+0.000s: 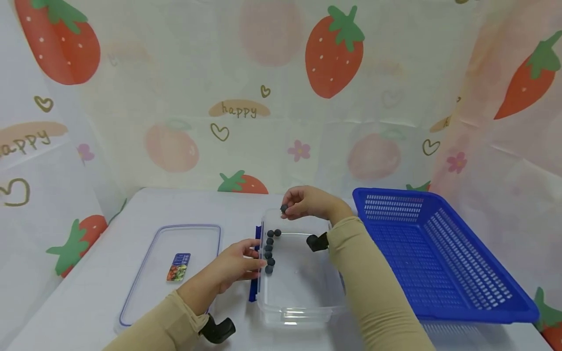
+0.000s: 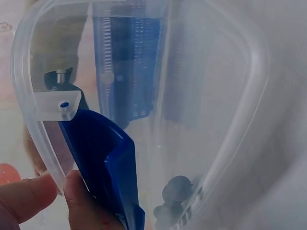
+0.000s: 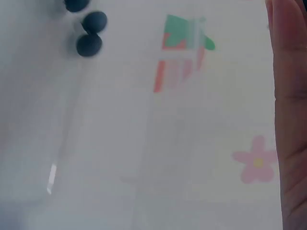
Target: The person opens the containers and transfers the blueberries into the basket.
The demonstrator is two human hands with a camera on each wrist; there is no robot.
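Both hands fwd: L hand (image 1: 237,266) grips box (image 1: 303,312), R hand (image 1: 310,203) above pinches dk ball (image 1: 283,208).

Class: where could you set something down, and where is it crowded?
Free: the tabletop between the lid and the backdrop, and the floor of the clear box, right of the dark balls. Crowded: the box's left edge, with balls inside and the left hand holding it.

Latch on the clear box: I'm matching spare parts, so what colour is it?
Dark blue; the latch shows best in the left wrist view.
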